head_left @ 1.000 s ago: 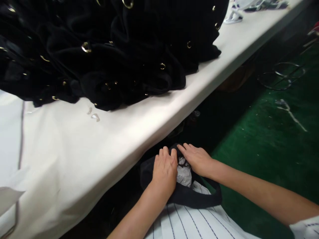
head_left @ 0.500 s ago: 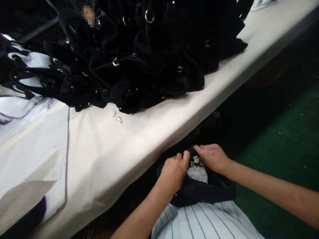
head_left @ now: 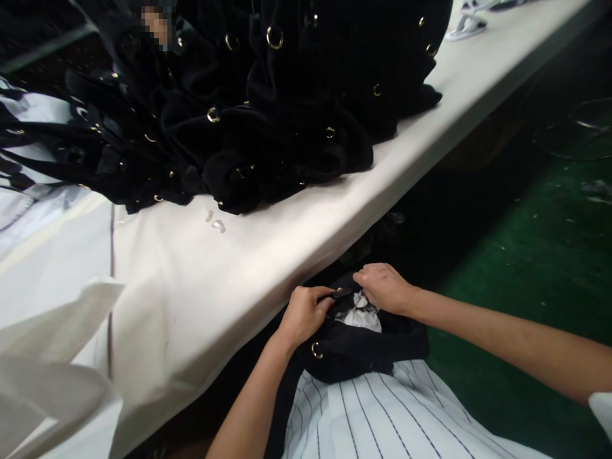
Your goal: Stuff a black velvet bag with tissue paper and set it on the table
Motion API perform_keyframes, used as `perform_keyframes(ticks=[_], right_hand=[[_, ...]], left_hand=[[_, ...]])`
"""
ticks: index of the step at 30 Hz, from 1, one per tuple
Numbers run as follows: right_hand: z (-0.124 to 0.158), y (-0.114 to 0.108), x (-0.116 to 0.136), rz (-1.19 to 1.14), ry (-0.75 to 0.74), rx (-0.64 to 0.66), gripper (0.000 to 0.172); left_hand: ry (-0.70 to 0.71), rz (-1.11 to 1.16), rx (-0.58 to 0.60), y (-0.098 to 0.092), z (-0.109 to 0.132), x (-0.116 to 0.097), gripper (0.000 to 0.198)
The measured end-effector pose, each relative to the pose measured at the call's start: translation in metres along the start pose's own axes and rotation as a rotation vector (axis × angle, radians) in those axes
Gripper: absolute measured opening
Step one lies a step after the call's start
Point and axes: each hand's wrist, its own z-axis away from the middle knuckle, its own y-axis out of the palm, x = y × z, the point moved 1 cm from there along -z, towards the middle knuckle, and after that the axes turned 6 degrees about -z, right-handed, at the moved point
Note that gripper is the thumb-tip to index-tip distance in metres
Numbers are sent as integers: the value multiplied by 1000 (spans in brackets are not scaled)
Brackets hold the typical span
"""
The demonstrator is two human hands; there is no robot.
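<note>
A black velvet bag (head_left: 368,347) rests on my lap below the table edge, with crumpled white paper (head_left: 363,315) stuffed in its mouth and a gold ring on its side. My left hand (head_left: 303,312) is closed, pinching a small black tab at the bag's opening. My right hand (head_left: 385,288) is curled over the far rim of the bag, its fingers closed on the fabric beside the paper.
A heap of black velvet bags with gold rings (head_left: 268,102) lies on the white table (head_left: 201,280). White paper sheets (head_left: 52,357) hang at the left. White clips (head_left: 471,22) sit far right. Green floor (head_left: 526,255) lies to the right.
My left hand has shifted left and now pinches a black tab. The bag has turned so a gold ring shows. My view swung slightly.
</note>
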Motion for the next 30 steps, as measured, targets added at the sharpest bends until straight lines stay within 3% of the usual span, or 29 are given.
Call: perform_keyframes(ticks=[5, 8, 12, 17, 20, 23, 25, 28, 30], right_hand=[[1, -6, -2, -103, -35, -1, 22], [4, -9, -6, -352, -40, -49, 25], [9, -13, -10, -640, -8, 7, 23], [4, -15, -1, -373, 23, 53, 39], [-9, -10, 9, -240, 31, 40, 25], [-23, -3, 14, -231, 22, 38, 12], [-27, -1, 13, -254, 23, 49, 17], [-27, 0, 5, -341, -20, 88, 31], [-24, -1, -1, -437, -77, 124, 26]], left_hand=[[-99, 114, -40, -1, 4, 6, 23], [-105, 87, -136, 5, 12, 6, 25], [-73, 38, -243, 14, 21, 3, 25], [35, -269, -221, 12, 19, -5, 27], [202, -551, -125, 12, 5, -12, 36], [286, -683, -69, 17, -11, -11, 23], [223, -611, -112, 21, -19, -4, 25], [118, -332, -253, 24, -23, 9, 26], [83, -172, -324, 25, -23, 14, 23]])
